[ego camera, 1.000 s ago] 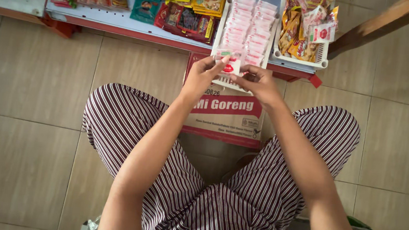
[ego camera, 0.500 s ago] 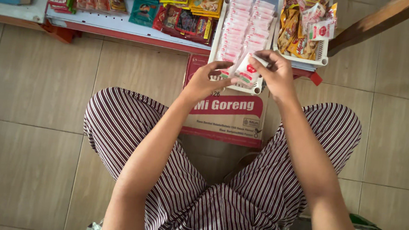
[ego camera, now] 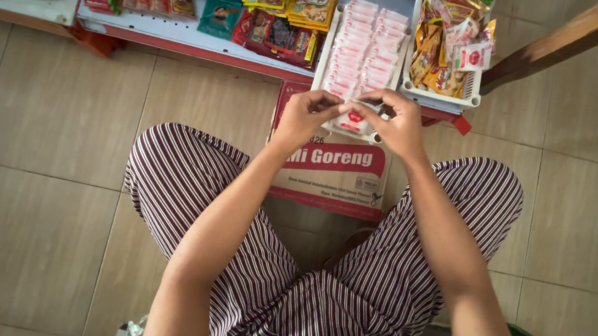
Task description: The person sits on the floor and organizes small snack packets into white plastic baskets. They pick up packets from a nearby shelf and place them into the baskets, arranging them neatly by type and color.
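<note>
Here, in the head view, the left hand (ego camera: 308, 117) and the right hand (ego camera: 396, 122) meet just above the near end of a white tray (ego camera: 331, 42) that stands on a low shelf (ego camera: 146, 26). Both hands have their fingers curled in, pinching between them a small white sachet (ego camera: 354, 118) with a red mark. The sachet lies between the two hands, its left edge under the left fingertips and its right edge under the right fingertips, and it sits right at the tray's near rim. How tightly each hand grips cannot be told, as the fingers hide most of the sachet.

Behind the hands, the tray holds two rows of like sachets (ego camera: 366, 42). Just to its right stands a white basket (ego camera: 436, 97) of mixed snack packets. Below the hands, between the striped knees, a cardboard box (ego camera: 330, 174) rests on the tiled floor (ego camera: 54, 113).
</note>
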